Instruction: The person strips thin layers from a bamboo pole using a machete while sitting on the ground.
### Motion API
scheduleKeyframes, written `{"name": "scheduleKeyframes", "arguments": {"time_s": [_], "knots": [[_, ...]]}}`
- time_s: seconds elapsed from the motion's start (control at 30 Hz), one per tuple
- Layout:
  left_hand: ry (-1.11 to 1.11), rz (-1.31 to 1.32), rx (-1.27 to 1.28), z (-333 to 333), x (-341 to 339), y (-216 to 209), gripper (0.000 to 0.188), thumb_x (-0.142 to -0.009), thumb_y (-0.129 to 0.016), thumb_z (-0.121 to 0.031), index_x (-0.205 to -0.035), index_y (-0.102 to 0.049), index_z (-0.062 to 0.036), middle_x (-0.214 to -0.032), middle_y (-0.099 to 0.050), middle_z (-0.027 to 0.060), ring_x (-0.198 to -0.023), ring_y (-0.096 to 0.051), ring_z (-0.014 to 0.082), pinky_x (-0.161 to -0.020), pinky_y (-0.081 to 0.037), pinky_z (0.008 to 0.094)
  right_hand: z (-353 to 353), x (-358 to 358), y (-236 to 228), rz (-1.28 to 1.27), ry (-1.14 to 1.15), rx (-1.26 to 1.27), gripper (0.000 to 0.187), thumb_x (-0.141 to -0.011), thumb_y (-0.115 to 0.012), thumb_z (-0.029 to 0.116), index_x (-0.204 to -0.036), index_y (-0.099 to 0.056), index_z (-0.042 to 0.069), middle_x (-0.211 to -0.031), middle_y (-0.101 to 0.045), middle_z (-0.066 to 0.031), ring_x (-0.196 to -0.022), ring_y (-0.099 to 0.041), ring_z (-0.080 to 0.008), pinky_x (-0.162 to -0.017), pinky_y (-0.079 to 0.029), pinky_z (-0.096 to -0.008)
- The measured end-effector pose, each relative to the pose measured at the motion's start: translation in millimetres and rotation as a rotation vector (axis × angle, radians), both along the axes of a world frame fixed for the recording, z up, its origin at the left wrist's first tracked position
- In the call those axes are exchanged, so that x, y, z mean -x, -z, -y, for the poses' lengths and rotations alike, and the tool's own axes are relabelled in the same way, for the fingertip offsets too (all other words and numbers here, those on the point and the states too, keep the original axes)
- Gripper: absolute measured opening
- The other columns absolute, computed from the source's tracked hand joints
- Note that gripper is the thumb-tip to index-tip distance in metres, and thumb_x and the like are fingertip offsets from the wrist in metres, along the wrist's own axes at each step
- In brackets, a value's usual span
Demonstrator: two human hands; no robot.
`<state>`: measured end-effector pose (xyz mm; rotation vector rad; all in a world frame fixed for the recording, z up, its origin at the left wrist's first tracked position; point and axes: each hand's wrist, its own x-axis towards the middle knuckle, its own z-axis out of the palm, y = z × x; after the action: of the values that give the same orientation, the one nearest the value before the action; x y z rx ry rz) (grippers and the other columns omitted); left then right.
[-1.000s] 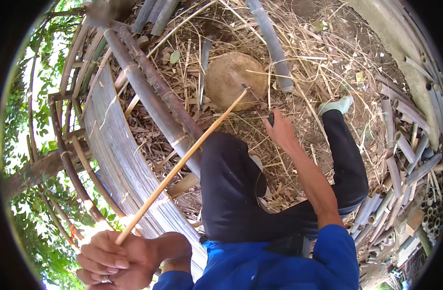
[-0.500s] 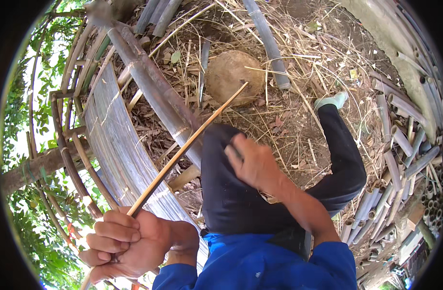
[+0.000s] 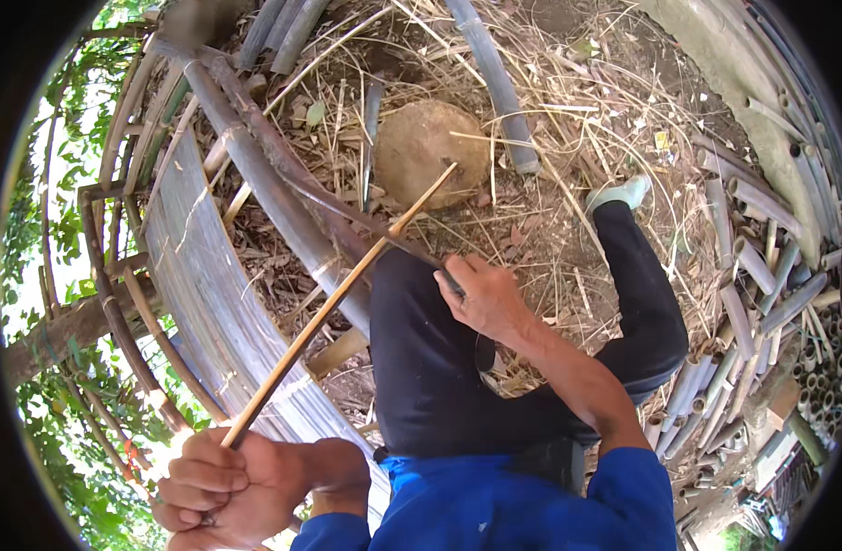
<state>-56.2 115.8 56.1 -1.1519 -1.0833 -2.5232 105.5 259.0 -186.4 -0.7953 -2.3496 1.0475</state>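
A long, thin bamboo strip [image 3: 302,335], pale on one side and dark on the other, slants up and away from my left hand [image 3: 224,487]. That hand is closed in a fist around the strip's near end. My right hand [image 3: 494,298] grips the dark handle of a long, narrow knife [image 3: 348,213] above my thigh. The knife's dark blade points to the upper left and crosses the strip towards its far end, seemingly touching it. Beyond the strip's tip lies a round wooden stump [image 3: 421,138].
A bench of grey bamboo slats [image 3: 201,248] runs along my left, beside a thick bamboo pole [image 3: 256,156]. Loose shavings and leaves cover the ground. A grey bamboo length [image 3: 494,73] lies past the stump. Many cut bamboo pieces [image 3: 761,266] are heaped at the right.
My right hand was blurred near my knee with its blade hard to see; now the knife lies plainly across the strip. The left fist and strip have shifted slightly downward.
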Motion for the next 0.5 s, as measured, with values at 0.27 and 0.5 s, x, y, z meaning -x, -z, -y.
{"name": "scheduleKeyframes", "arguments": {"time_s": [0.27,0.5], "knots": [[0.141,0.036,0.019,9,17,-3,0.050,-0.108,-0.040,-0.048,-0.071,-0.039,-0.0140,-0.060,-0.030,-0.0022,-0.047,-0.027,0.0108,-0.046,-0.020,0.0284,-26,-19,158,0.238,0.227,0.106,0.022,-0.096,-0.064,0.020,-0.102,-0.050,0.005,-0.078,-0.065,-0.0184,-0.077,-0.068,-0.0419,-0.092,-0.051,-0.0574],[0.061,0.173,-0.064,-1,13,-7,0.043,-0.095,-0.054,-0.049,-0.077,-0.047,-0.0101,-0.068,-0.035,0.0006,-0.054,-0.030,0.0146,-0.057,-0.026,0.0330,-31,-38,177,0.377,0.328,0.224,0.027,-0.093,-0.065,0.022,-0.108,-0.051,0.005,-0.091,-0.061,-0.0264,-0.085,-0.062,-0.0476,-0.073,-0.048,-0.0550]]}}
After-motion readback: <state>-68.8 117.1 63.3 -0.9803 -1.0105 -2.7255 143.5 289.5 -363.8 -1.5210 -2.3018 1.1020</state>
